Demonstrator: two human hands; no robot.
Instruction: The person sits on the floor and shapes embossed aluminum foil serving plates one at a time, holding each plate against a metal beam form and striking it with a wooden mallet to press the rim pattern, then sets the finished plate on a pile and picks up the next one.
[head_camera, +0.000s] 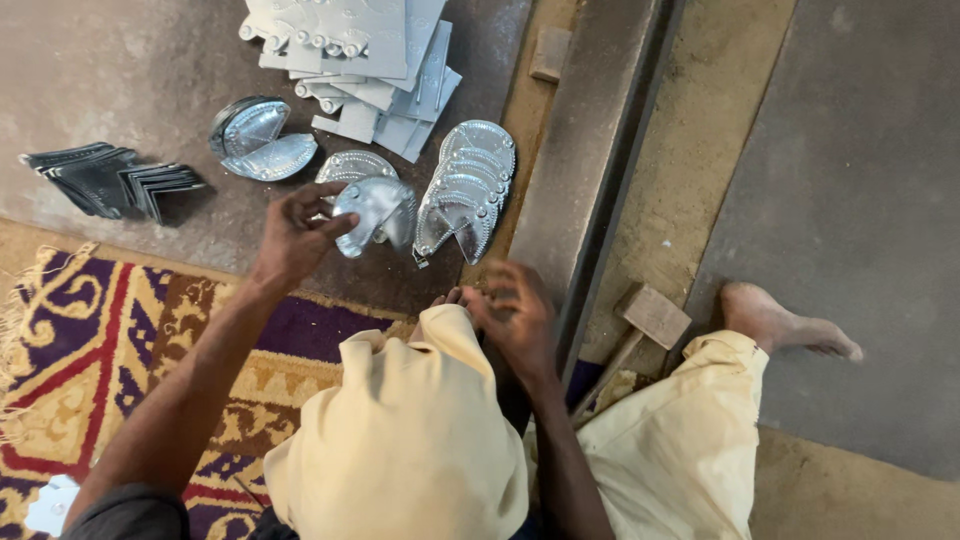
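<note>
My left hand (296, 232) holds a shiny curved silver metal piece (375, 212) just above the floor. Beneath and beside it lies another embossed piece (352, 165), and to the right a fanned stack of similar curved pieces (468, 190). My right hand (512, 310) hovers by my raised knee in cream trousers (410, 430), fingers curled loosely; nothing shows in it.
Flat embossed silver sheets (360, 55) are piled at the top. Two dished pieces (258, 140) and dark angled strips (105, 180) lie to the left. A patterned rug (90, 340) covers the lower left. A wooden mallet (645, 325) rests by a steel beam (590, 150); my bare foot (780, 322) is at right.
</note>
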